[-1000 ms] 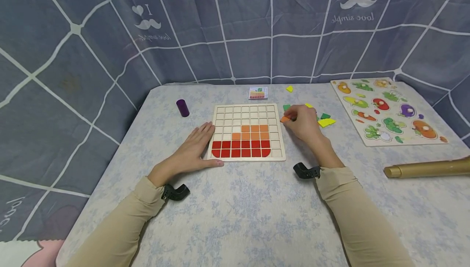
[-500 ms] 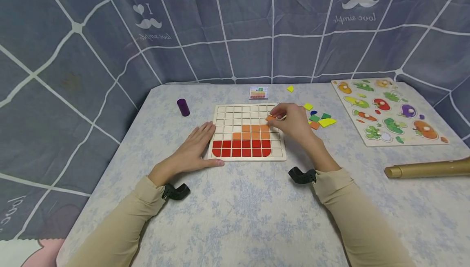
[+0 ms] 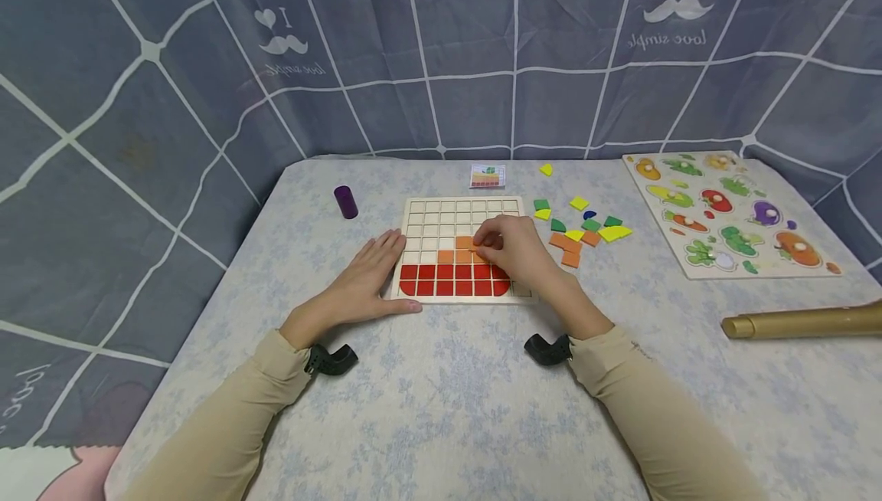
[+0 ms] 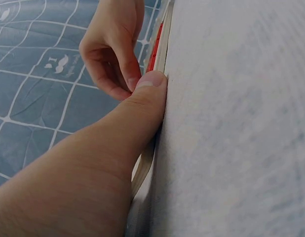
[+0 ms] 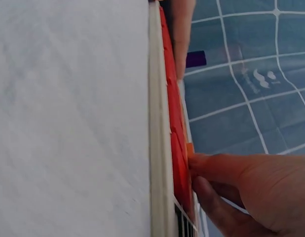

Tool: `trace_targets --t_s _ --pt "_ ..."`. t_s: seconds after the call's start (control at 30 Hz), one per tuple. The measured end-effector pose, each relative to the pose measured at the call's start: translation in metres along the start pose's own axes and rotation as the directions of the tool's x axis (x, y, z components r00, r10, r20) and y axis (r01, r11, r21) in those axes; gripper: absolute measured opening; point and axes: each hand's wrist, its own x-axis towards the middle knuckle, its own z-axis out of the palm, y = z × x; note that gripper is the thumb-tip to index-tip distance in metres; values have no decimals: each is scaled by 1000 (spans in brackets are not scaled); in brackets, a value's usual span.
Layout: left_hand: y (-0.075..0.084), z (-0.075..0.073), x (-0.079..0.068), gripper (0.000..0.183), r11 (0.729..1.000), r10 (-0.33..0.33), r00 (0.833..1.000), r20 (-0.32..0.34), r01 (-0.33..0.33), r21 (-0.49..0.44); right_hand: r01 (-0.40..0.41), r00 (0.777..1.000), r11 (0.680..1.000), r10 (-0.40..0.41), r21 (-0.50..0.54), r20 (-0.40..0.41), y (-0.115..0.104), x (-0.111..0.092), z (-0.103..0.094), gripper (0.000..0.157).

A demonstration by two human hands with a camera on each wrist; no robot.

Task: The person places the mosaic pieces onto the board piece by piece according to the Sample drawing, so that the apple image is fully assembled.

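The wooden grid board (image 3: 465, 298) lies on the table, with red tiles (image 3: 445, 280) filling its lower rows and orange tiles (image 3: 446, 257) above them. Along its left side rests my left hand (image 3: 351, 279), fingers straight, the thumb reaching past the near corner. My right hand (image 3: 513, 250) is over the right part of the board and hides several cells there. In the right wrist view, its thumb and fingers pinch a small orange tile (image 5: 190, 148) just above the board's surface.
Loose green, yellow, blue and orange pieces (image 3: 572, 242) lie right of the board. Behind it is a picture card (image 3: 487, 175). A purple cylinder (image 3: 346, 202) stands at the left, a vegetable puzzle (image 3: 730, 214) and a gold tube (image 3: 799, 322) at the right.
My right hand has carried the orange tile leftward from beside the loose pieces, across the board's right edge, to above the orange rows. The left hand has stayed in place.
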Motion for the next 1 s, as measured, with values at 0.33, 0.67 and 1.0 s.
trace_targets --t_s 0.33,0.67,1.0 --pt "1 -1 1 121 1000 0 1000 -3 0 -5 30 1000 998 -30 -46 -5 -11 14 18 9" --pt "0 0 1 122 1000 0 1000 3 0 8 32 999 999 -33 -31 -13 -18 25 30 7" --pt "-1 1 1 122 1000 -9 1000 13 9 1 72 997 997 -72 -9 -20 -15 20 31 10"
